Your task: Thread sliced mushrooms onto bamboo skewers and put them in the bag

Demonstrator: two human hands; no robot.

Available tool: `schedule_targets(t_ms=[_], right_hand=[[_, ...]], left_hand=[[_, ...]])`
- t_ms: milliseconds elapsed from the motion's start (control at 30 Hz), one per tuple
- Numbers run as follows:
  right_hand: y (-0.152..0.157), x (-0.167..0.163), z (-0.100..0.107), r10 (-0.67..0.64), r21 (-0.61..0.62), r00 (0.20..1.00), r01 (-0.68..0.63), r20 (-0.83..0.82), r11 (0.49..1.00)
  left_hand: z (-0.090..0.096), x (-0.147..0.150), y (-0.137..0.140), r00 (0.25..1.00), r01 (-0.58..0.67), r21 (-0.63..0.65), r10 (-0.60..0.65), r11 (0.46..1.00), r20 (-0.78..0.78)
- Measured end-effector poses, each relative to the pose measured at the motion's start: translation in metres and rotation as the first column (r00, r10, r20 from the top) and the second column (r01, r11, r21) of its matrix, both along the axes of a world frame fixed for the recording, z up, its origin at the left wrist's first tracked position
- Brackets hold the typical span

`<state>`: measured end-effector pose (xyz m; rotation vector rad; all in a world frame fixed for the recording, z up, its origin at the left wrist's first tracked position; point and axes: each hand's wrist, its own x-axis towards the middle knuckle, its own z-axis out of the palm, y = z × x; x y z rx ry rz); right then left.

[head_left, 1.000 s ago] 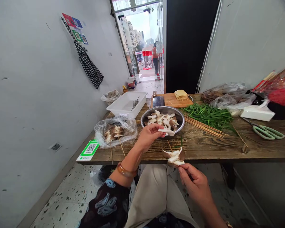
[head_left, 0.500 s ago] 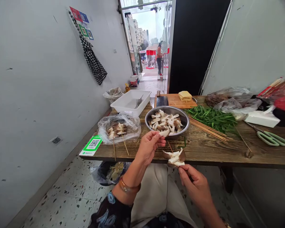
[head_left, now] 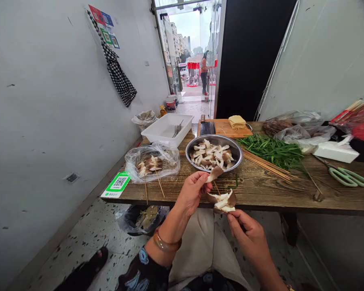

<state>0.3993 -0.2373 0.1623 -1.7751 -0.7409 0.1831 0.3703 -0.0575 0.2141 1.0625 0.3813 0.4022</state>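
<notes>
Between the thumb and fingers of my left hand (head_left: 194,192) is a mushroom piece (head_left: 214,174), brown-capped with a pale stem, just in front of the metal bowl. My right hand (head_left: 248,232) pinches a mushroom skewer (head_left: 223,202) at its near end. Several mushroom pieces are threaded on it, and its bare stick tip points up and away, close to my left fingers. The steel bowl (head_left: 239,161) holds many loose mushroom pieces. To the left, finished-looking mushroom skewers (head_left: 150,165) lie in a clear plastic bag (head_left: 172,167), two sticks poking out toward me.
Bare bamboo skewers (head_left: 269,166) lie beside cut green leaves (head_left: 273,150). Behind are a cutting board (head_left: 224,128) with a cleaver (head_left: 207,128) and a stack of yellow sheets (head_left: 239,122). A white tray (head_left: 157,133) stands left, green-handled scissors (head_left: 347,177) right. Below sits a lined bin (head_left: 144,220).
My left hand has turned the mushroom piece so its brown cap shows and points up to the right. The right hand and skewer barely moved. A foot has appeared at lower left.
</notes>
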Motion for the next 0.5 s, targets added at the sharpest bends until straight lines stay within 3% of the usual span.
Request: schedule_targets(t_ms=[167,500], right_hand=[[-0.0016,0.0018,0.0010,-0.011,0.003,1.000,0.011,0.001,1.000],[-0.0037,0.0002,-0.0017,-0.002,-0.005,1.000,0.002,-0.011,1.000]], left_hand=[[-0.0007,-0.0029,0.0009,0.998,0.060,0.020,-0.061,0.998,0.004],[-0.0015,-0.0001,-0.0043,0.998,-0.022,-0.051,0.025,0.998,0.053]])
